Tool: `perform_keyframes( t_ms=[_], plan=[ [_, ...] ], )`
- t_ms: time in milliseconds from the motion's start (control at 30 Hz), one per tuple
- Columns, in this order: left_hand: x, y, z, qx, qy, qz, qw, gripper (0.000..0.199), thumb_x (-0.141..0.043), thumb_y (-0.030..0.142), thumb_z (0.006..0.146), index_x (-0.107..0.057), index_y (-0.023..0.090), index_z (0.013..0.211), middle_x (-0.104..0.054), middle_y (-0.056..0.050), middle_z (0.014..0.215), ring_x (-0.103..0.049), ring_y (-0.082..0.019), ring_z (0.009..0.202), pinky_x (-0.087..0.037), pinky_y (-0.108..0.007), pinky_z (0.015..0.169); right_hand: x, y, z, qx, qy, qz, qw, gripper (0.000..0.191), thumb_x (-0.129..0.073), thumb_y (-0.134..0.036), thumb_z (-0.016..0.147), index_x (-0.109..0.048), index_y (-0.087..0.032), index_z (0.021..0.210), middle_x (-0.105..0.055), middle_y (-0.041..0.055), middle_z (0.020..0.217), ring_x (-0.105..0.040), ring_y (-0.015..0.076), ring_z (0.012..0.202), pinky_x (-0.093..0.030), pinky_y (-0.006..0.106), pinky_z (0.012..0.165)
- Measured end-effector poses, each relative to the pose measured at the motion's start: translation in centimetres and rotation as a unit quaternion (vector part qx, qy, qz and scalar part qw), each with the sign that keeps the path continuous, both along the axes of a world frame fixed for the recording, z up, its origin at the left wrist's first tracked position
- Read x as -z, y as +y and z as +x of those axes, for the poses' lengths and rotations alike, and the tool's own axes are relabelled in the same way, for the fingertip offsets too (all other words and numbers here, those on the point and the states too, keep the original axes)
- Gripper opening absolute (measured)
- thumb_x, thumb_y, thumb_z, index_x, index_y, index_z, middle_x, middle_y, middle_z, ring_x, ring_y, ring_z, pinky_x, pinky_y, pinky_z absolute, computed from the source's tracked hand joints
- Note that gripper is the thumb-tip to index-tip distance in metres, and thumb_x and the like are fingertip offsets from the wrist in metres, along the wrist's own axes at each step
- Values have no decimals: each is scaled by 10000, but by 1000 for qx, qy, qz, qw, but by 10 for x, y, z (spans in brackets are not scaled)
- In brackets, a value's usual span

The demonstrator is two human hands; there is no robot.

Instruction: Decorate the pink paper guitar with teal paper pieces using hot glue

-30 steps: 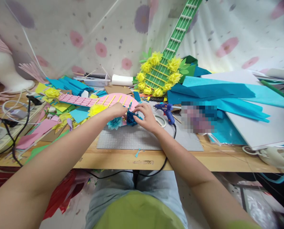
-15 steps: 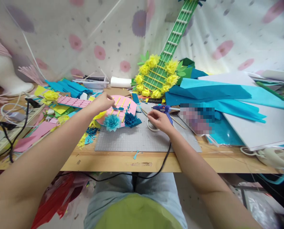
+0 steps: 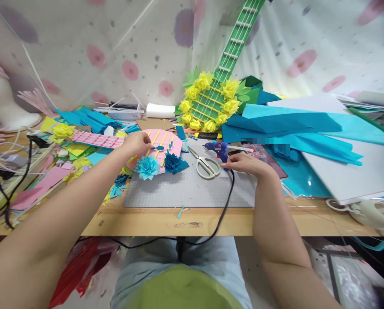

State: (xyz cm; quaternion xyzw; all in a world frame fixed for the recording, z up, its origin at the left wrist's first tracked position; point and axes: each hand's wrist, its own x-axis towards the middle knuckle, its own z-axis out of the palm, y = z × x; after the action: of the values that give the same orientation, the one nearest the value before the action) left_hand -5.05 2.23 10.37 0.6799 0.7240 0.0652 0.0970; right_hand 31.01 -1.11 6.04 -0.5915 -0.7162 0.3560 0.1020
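Note:
My left hand (image 3: pixel 138 144) reaches over a pink paper guitar (image 3: pixel 175 143), its fingers pinched at the end of a small blue paper piece (image 3: pixel 158 148). Light blue (image 3: pixel 147 167) and dark blue paper flowers (image 3: pixel 173 163) sit along the guitar's near edge. My right hand (image 3: pixel 245 164) has its fingertips closed on the lower handle of a blue glue gun (image 3: pixel 220 151), which lies on the mat with a glue stick out of its back. Between the guitar and glue gun lies a pair of scissors (image 3: pixel 207 166), its blades pointing away to the left.
A grey cutting mat (image 3: pixel 179 195) covers the table's middle. Behind it leans a green paper guitar (image 3: pixel 232 64) with yellow flowers. Blue crepe paper (image 3: pixel 285 122) and white boards (image 3: pixel 340 167) lie to the right. Paper scraps and a power strip (image 3: pixel 27 167) crowd the left. A black cord (image 3: pixel 226 210) crosses the front edge.
My right hand has left the scissors and moved right to the glue gun's handle. The scissors now lie uncovered on the mat. My left hand stays at the guitar.

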Motion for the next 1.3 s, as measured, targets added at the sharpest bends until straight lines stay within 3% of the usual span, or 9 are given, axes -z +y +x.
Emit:
perform_keyframes(
  t_ms=[133,300,467,633,867,1067,1300],
  plan=[
    [5,5,0,-13,-24,-55,998,159,-647,352,657,-621,223,746,-631,-6,546,-616,-196,571,-416,-272,570,5,4,4,46,-20,59,997,556,-591,-731,602,-451,-196,547,-422,-17,570,-369,108,558,-266,273,507],
    [8,8,-6,11,-57,-44,997,163,-684,341,631,-590,217,680,-622,12,541,-567,-151,481,-377,-246,493,8,4,1,79,-20,63,995,575,-590,-745,579,-406,-200,580,-406,-30,571,-351,105,571,-244,267,523],
    [4,8,-9,27,-62,-40,997,193,-695,329,611,-632,216,754,-657,5,622,-588,-152,548,-392,-234,514,13,6,2,101,-16,84,991,546,-588,-720,601,-421,-201,605,-436,-28,592,-368,111,587,-266,266,540],
    [7,4,3,38,-86,-39,995,250,-624,419,687,-648,236,856,-656,1,637,-562,-156,506,-388,-255,505,14,6,3,89,-14,91,992,557,-612,-721,580,-404,-203,589,-426,-33,569,-358,108,576,-254,268,532],
    [16,9,18,67,-84,10,994,169,-696,366,623,-618,218,651,-608,3,570,-584,-177,633,-390,-259,584,17,8,0,125,15,148,981,553,-634,-707,585,-398,-207,606,-403,-46,560,-345,99,554,-258,266,529],
    [10,10,12,48,-145,5,988,156,-678,345,655,-598,213,640,-633,1,605,-561,-159,569,-361,-269,542,19,10,-1,115,29,171,978,509,-653,-666,597,-440,-205,625,-446,-36,585,-377,105,564,-276,267,536],
    [7,11,4,72,-133,46,987,254,-723,320,625,-501,205,672,-638,0,676,-589,-165,657,-379,-247,565,21,13,-3,127,35,154,979,471,-677,-600,602,-424,-203,612,-441,-41,571,-371,102,555,-272,266,541]
  ],
)
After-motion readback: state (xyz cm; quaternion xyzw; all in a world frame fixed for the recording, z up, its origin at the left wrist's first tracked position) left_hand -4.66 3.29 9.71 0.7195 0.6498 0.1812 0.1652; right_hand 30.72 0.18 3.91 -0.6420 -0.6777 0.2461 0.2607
